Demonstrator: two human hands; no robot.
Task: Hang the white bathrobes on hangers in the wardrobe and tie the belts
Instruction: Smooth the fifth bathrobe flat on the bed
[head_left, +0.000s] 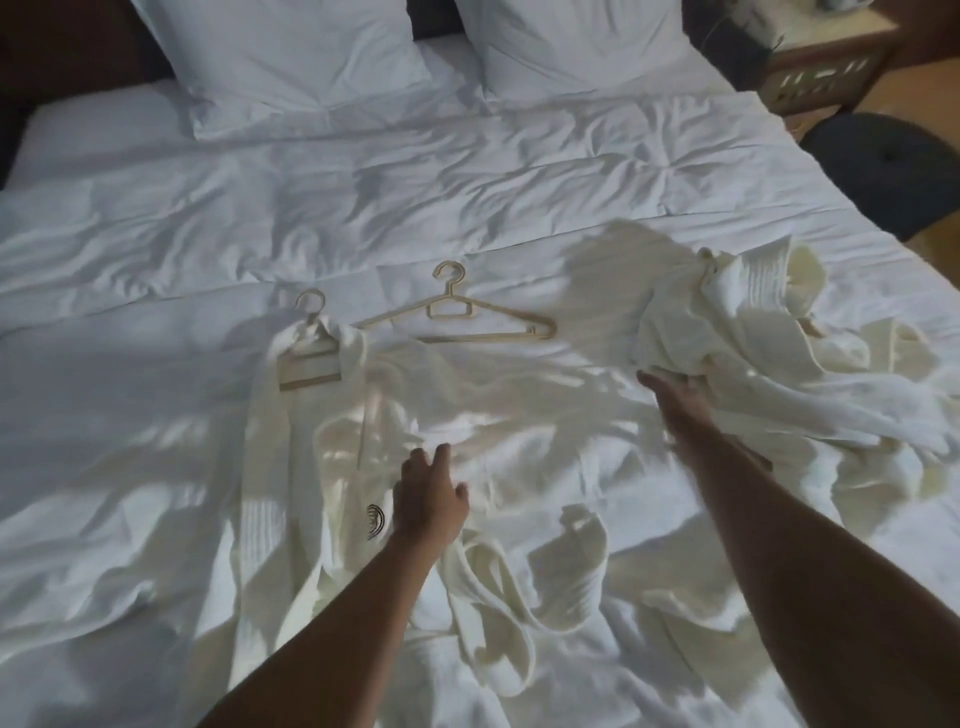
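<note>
Far left of my left hand (428, 501): first hanger (310, 345), beige plastic, only hook and lower bar showing, its shoulders buried under the collar of the flat bathrobe (291, 467). That robe is cream, ribbed terry, spread on the bed (156, 218); its hem runs off the bottom edge. Dark logo (375, 521) on it just left of my left hand, partly hidden by the wrist. Left hand: fingers extended and relaxed, resting on the robe, holding nothing. Beyond it, second hanger (457, 314), same plastic, lying bare on the duvet, left tip tucked behind the robe collar. Belt (493, 613), looped thick strip, near my left forearm; ends hard to trace. Right hand (675, 384): fingers buried in the bunched second bathrobe (737, 332), motion-blurred; looks like a grip on the fabric. That robe trails right, cut by the frame. Far back: two pillows (291, 57), tops cropped.
</note>
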